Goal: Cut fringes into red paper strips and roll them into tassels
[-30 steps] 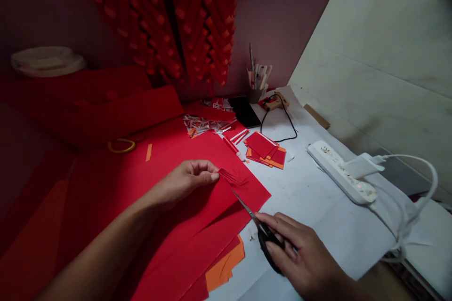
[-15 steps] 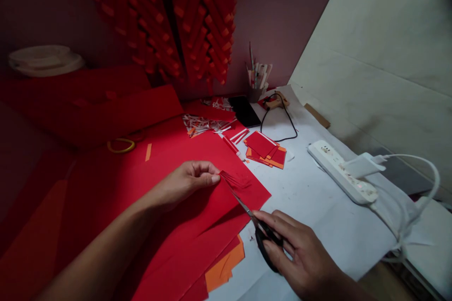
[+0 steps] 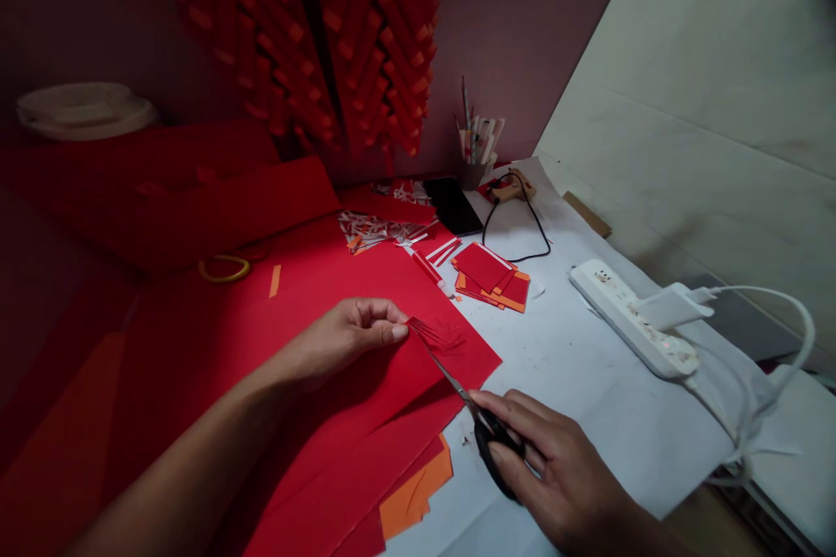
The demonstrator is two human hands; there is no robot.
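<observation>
Between the thumb and fingers of my left hand [image 3: 369,326] is pinched a small red paper piece [image 3: 434,332], cut into thin fringe strips that fan out to the right. My right hand [image 3: 552,457] grips black-handled scissors [image 3: 497,444], the blades pointing up and left to the fringe, their tips close to my left fingertips. Below both lies a large red paper sheet [image 3: 313,444]. Orange paper pieces [image 3: 418,492] stick out from under its lower right edge.
A stack of red and orange cards [image 3: 493,277], a red glue-like tube [image 3: 431,271] and paper scraps [image 3: 372,226] lie beyond. A phone [image 3: 453,205], pen cup [image 3: 474,170] and power strip [image 3: 633,318] are farther off. Red folded-paper decorations [image 3: 379,43] hang above.
The scissor handles have drawn slightly closer together at the fringe. Both hands stay in nearly the same place, and the strips have shifted a little.
</observation>
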